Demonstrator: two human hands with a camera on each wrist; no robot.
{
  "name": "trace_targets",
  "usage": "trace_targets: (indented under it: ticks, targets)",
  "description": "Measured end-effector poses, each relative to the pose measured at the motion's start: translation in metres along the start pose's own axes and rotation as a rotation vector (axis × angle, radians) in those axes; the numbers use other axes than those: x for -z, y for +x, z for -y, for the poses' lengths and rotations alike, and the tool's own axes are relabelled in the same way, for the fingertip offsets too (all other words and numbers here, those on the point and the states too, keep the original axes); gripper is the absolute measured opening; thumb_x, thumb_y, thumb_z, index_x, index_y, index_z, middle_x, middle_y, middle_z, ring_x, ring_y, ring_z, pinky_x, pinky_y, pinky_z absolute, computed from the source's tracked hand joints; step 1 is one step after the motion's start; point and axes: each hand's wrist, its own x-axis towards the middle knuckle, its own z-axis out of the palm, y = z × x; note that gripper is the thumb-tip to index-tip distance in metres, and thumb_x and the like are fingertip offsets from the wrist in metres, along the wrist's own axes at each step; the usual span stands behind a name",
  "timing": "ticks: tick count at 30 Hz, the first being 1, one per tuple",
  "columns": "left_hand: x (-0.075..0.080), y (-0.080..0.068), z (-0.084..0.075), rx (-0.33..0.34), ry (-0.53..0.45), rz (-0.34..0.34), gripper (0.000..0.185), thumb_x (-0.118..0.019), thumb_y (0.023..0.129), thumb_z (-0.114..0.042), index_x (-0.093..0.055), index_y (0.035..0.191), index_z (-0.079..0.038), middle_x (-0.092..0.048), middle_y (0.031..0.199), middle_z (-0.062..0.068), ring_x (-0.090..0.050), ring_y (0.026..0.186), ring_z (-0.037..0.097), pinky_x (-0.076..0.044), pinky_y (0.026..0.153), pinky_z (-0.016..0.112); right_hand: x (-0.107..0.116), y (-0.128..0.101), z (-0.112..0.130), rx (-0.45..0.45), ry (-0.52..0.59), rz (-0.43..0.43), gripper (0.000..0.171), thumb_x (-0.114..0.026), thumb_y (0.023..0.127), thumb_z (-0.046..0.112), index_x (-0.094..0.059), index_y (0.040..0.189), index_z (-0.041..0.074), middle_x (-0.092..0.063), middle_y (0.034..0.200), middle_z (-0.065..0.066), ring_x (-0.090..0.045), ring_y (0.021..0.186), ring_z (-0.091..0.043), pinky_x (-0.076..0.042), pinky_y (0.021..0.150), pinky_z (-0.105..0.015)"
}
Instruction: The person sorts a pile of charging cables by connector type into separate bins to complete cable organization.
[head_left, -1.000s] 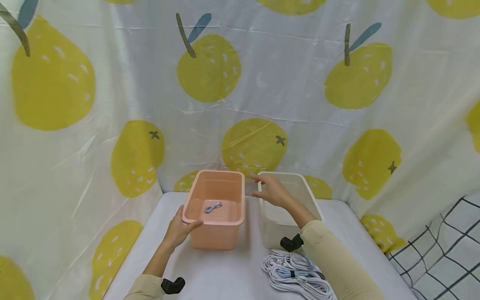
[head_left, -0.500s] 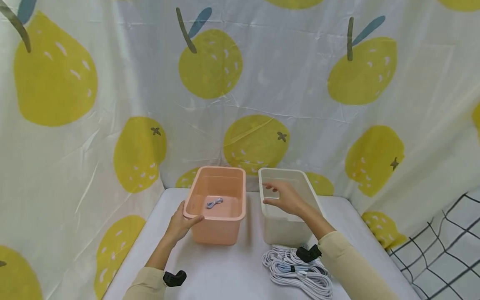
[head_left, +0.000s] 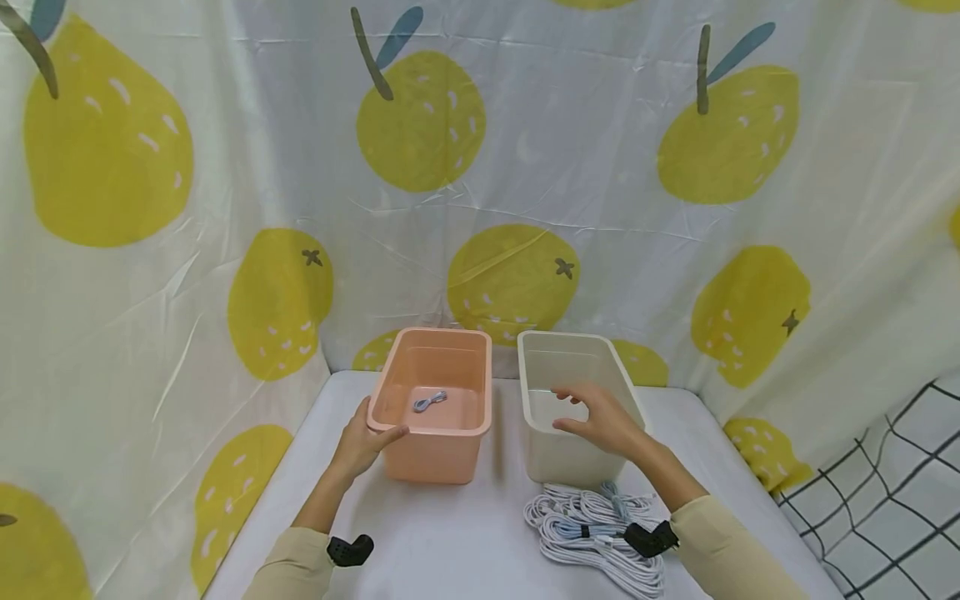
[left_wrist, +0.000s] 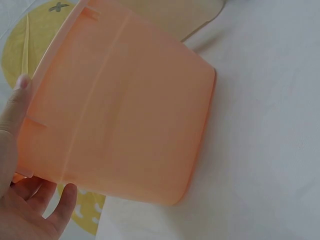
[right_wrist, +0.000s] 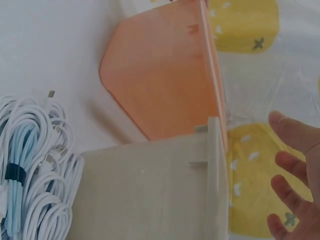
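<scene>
The pink bin [head_left: 435, 404] sat on the bench [head_left: 450, 542] near the back, right next to a white bin [head_left: 573, 408], the two just beside each other with a thin gap. The left hand [head_left: 360, 446] had the pink one by its near-left corner, thumb hooked over the rim and fingers against the outer wall. Inside it lay one small coiled cable [head_left: 429, 402] and nothing else that I could see.

My read: thin molded plastic, so light and a bit flexy, smooth walls that would slip if you squeezed the sides. The rolled rim looked like the sensible place to grab, ideally at a corner or on both short ends so it wouldn't twist.

The right hand [head_left: 603, 421] hovered over the near end of the white bin, fingers spread and relaxed, holding nothing. In front of that bin was a heap of white cables [head_left: 592, 542]. Pear-print curtain [head_left: 480, 167] all around the back.
</scene>
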Motion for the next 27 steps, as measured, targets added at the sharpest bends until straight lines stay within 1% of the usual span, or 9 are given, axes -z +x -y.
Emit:
trace_targets:
  ticks: [4, 7, 11, 15, 17, 19, 21, 23, 27]
  targets:
    - [0.002, 0.0, 0.001, 0.004, 0.012, -0.013, 0.104, -0.088, 0.084, -0.04, -0.027, 0.159, -0.003, -0.047, 0.151, 0.027, -0.05, 0.134, 0.044, -0.042, 0.107, 0.059, 0.002, -0.012, -0.004, -0.004, 0.003, -0.002, 0.051, -0.086, 0.087, 0.015, -0.067, 0.132, 0.003, -0.07, 0.121, -0.01, -0.066, 0.104, -0.031, -0.054, 0.089, -0.052]
    - [0.001, 0.003, 0.0, -0.007, 0.0, -0.01, 0.101, -0.087, 0.086, -0.037, -0.027, 0.16, -0.003, -0.046, 0.152, 0.027, -0.049, 0.135, 0.044, -0.041, 0.107, 0.06, 0.006, -0.021, -0.006, 0.0, -0.005, -0.037, 0.053, -0.086, 0.087, 0.014, -0.066, 0.134, 0.004, -0.07, 0.12, -0.009, -0.066, 0.102, -0.031, -0.054, 0.087, -0.053]
    - [0.001, 0.005, -0.003, -0.017, -0.019, 0.002, 0.1, -0.086, 0.087, -0.034, -0.026, 0.16, -0.003, -0.045, 0.152, 0.027, -0.046, 0.137, 0.045, -0.04, 0.108, 0.06, 0.011, -0.034, -0.01, -0.001, 0.002, -0.077, 0.054, -0.086, 0.085, 0.01, -0.065, 0.134, 0.004, -0.07, 0.118, -0.013, -0.066, 0.099, -0.031, -0.054, 0.083, -0.056]
    - [0.002, 0.004, -0.003, -0.005, -0.025, -0.007, 0.101, -0.087, 0.086, -0.034, -0.026, 0.16, -0.003, -0.045, 0.152, 0.027, -0.046, 0.137, 0.045, -0.039, 0.109, 0.06, 0.009, -0.05, -0.014, -0.02, 0.013, -0.071, 0.052, -0.085, 0.085, 0.008, -0.065, 0.133, 0.003, -0.069, 0.121, -0.014, -0.066, 0.1, -0.034, -0.054, 0.083, -0.058]
    - [0.003, 0.003, -0.003, -0.003, -0.027, -0.004, 0.102, -0.087, 0.086, -0.036, -0.025, 0.16, -0.003, -0.045, 0.152, 0.027, -0.046, 0.137, 0.045, -0.039, 0.109, 0.06, 0.006, -0.059, -0.015, -0.029, 0.007, -0.076, 0.048, -0.085, 0.086, 0.01, -0.066, 0.13, 0.003, -0.069, 0.12, -0.011, -0.067, 0.1, -0.034, -0.055, 0.082, -0.057]
    - [0.002, 0.003, -0.003, -0.003, -0.03, 0.005, 0.101, -0.087, 0.087, -0.035, -0.025, 0.16, -0.003, -0.045, 0.153, 0.027, -0.046, 0.137, 0.044, -0.039, 0.11, 0.061, 0.003, -0.07, -0.018, -0.038, -0.004, -0.088, 0.044, -0.086, 0.085, 0.011, -0.069, 0.126, 0.005, -0.07, 0.118, -0.006, -0.067, 0.098, -0.027, -0.056, 0.08, -0.051]
    - [0.002, 0.002, -0.002, -0.001, -0.028, 0.009, 0.101, -0.086, 0.087, -0.035, -0.024, 0.161, -0.004, -0.044, 0.153, 0.027, -0.046, 0.138, 0.044, -0.038, 0.11, 0.061, -0.002, -0.082, -0.022, -0.057, -0.003, -0.094, 0.042, -0.087, 0.085, 0.013, -0.07, 0.123, 0.008, -0.07, 0.116, -0.001, -0.066, 0.096, -0.021, -0.057, 0.079, -0.049]
    - [0.001, 0.002, -0.002, 0.003, -0.028, 0.009, 0.101, -0.086, 0.087, -0.035, -0.024, 0.161, -0.004, -0.044, 0.153, 0.027, -0.046, 0.138, 0.043, -0.038, 0.11, 0.061, -0.006, -0.093, -0.027, -0.082, -0.006, -0.092, 0.041, -0.087, 0.085, 0.015, -0.071, 0.123, 0.01, -0.07, 0.115, 0.001, -0.065, 0.095, -0.017, -0.057, 0.078, -0.045]
    - [0.0, 0.002, 0.0, 0.009, -0.021, 0.009, 0.107, -0.087, 0.084, -0.041, -0.023, 0.161, -0.004, -0.043, 0.154, 0.027, -0.045, 0.138, 0.043, -0.038, 0.11, 0.061, -0.015, -0.111, -0.037, -0.127, 0.0, -0.091, 0.046, -0.087, 0.085, 0.016, -0.07, 0.126, 0.008, -0.071, 0.114, -0.004, -0.066, 0.093, -0.022, -0.057, 0.075, -0.043]
